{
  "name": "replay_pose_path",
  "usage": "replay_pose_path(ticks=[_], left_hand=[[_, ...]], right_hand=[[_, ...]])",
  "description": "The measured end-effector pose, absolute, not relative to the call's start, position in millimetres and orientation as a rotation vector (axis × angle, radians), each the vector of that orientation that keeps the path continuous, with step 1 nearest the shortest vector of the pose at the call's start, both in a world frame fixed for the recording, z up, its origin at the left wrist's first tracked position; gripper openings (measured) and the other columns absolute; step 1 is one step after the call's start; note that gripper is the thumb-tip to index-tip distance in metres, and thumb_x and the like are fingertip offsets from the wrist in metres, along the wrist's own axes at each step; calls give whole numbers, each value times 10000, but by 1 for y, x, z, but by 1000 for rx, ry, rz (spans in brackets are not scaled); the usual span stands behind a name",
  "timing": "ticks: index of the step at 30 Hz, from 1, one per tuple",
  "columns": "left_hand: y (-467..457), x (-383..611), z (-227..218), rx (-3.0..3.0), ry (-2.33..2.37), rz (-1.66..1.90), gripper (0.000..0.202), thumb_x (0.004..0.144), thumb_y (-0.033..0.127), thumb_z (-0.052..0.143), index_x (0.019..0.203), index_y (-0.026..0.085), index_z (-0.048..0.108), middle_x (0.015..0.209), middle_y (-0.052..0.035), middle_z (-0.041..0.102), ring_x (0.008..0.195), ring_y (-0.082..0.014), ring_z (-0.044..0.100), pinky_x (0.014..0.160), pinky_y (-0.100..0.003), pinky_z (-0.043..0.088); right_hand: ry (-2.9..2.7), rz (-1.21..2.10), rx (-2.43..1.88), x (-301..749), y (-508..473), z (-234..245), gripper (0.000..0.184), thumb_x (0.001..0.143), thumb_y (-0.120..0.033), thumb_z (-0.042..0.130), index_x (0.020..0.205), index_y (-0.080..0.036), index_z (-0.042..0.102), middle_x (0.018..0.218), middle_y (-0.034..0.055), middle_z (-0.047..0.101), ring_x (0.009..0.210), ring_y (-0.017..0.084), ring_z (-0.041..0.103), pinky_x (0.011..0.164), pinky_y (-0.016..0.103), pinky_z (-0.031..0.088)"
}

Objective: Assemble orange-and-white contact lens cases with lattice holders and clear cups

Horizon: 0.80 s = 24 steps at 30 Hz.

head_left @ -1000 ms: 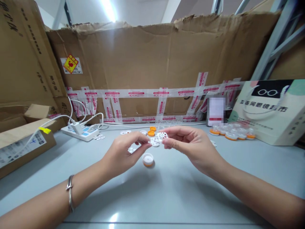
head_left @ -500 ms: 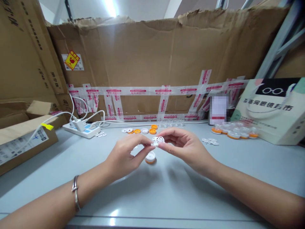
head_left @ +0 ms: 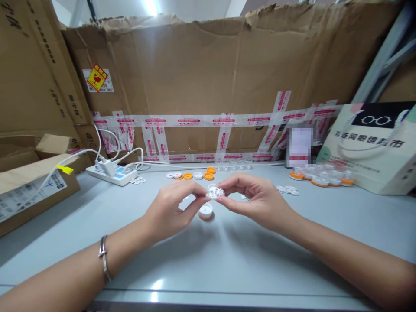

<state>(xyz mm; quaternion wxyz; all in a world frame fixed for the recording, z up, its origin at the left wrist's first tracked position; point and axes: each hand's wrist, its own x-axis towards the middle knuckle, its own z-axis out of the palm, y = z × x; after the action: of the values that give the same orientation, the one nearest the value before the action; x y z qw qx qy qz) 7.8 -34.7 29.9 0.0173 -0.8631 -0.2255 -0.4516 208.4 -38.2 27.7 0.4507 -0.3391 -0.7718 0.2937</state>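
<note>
Between both hands, above the table, is a small white disc with holes [head_left: 215, 192]. My left hand [head_left: 177, 206] pinches its left edge between thumb and fingertips. On the opposite side, the fingertips of my right hand [head_left: 255, 197] close on the right edge. Just below the disc, a round white cup with an orange base [head_left: 206, 211] stands on the table. Finer details of the disc are too small to make out.
Orange and white rings [head_left: 187, 176] lie behind the hands, near a row of clear pieces [head_left: 234, 165]. Clear-topped orange pieces [head_left: 325, 175] cluster at right beside a paper bag [head_left: 367, 147]. White flat pieces [head_left: 287, 190] lie nearer. A power strip [head_left: 113, 173] sits left.
The perforated disc has tipped and turned slightly between my fingertips. Both hands keep their pinch in nearly the same place, and the camera view has shifted a little.
</note>
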Motion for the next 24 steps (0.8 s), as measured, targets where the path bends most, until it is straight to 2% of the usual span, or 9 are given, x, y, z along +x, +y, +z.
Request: replay_pose_path(ticks=[7, 12, 20, 24], left_hand=[[-34, 7, 30, -2669, -704, -1344, 37, 801, 130, 584, 781, 160, 575, 695, -11, 673, 624, -111, 617, 610, -219, 476], [-34, 7, 30, -2657, -696, -1324, 36, 804, 141, 577, 779, 167, 576, 693, -16, 677, 630, -122, 625, 616, -231, 484], [-34, 7, 29, -2662, -710, -1326, 40, 798, 127, 589, 780, 160, 574, 686, -7, 670, 606, -111, 607, 598, -226, 467], [-33, 7, 27, -2647, -702, -1323, 38, 796, 126, 596, 772, 151, 580, 682, -9, 665, 613, -111, 607, 605, -222, 474]], right_hand=[[-1933, 740, -911, 209, -38, 30, 214, 722, -370, 673, 842, -193, 661, 862, 31, 704, 810, 163, 663, 765, 294, 534], [-1952, 691, -928, 209, -40, 30, 223, 741, -345, 646, 917, -215, 687, 872, 18, 713, 806, 172, 670, 742, 293, 552], [-2004, 471, -830, 209, -39, 24, 236, 775, -304, 617, 992, -266, 701, 952, 7, 710, 830, 188, 671, 706, 301, 565], [-1973, 583, -853, 207, -40, 25, 217, 761, -302, 628, 953, -238, 707, 917, 18, 713, 822, 179, 666, 698, 296, 560]])
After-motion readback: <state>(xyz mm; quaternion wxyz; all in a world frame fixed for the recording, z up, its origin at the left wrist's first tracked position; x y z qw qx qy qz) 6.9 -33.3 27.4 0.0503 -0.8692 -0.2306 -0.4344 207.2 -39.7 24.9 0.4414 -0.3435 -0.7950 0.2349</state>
